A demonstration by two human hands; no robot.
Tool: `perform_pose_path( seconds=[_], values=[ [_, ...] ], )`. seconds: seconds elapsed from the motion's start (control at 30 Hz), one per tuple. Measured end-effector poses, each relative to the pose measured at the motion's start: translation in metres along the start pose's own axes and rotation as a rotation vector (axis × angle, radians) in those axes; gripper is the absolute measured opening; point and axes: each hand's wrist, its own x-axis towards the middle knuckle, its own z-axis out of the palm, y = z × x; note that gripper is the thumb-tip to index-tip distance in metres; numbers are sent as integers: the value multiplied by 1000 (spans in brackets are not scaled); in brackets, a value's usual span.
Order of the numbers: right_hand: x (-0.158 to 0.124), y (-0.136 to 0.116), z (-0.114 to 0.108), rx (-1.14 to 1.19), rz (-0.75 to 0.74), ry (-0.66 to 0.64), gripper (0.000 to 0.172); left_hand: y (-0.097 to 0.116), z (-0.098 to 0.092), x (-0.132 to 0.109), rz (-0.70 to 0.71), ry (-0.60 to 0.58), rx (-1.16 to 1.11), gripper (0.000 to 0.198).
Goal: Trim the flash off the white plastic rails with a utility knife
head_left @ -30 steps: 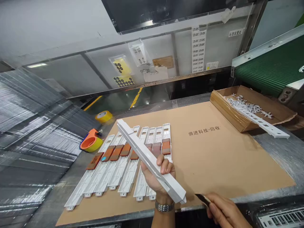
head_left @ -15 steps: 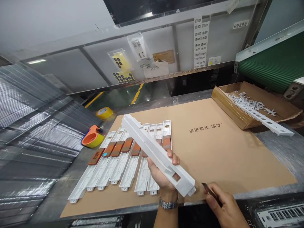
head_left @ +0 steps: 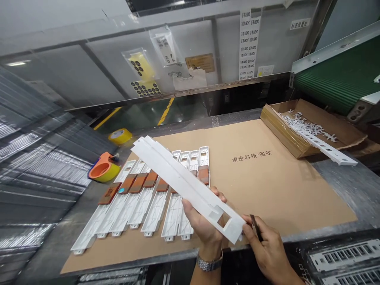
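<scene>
My left hand, with a metal watch on the wrist, is wrapped round a long white plastic strip. The strip slants up and to the left, its broad smooth face towards me and a square hole near its lower end. My right hand grips a thin dark blade-like tool, its exact kind unclear. The thumb and fingertips of this hand are at the strip's lower right corner. Behind lie several similar white strips side by side, with orange-brown blocks resting across them.
A cardboard sheet covers the table. At right stands an open carton with small white pieces and a slotted strip, near a green conveyor. An orange tape dispenser and yellow tape roll lie at left.
The white strip has rolled in my left hand, so its flat face shows more. My right hand has moved left and up to the strip's lower end. The view has shifted slightly.
</scene>
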Motion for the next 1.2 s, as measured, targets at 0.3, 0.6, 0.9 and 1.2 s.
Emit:
perform_pose_path(
  seconds=[0.3,0.6,0.9,1.2],
  values=[
    [2,20,-12,11,131,43,43,1,-19,12,-153,-104,-136,42],
    [-17,6,-25,-152,65,-323,42,6,-35,21,-119,-322,-409,32],
    [-24,7,-21,-324,106,-360,47,4,-34,22,-122,-385,-437,31],
    [-23,5,-19,-363,72,-349,45,1,-34,21,-136,-408,-433,32]
  ],
)
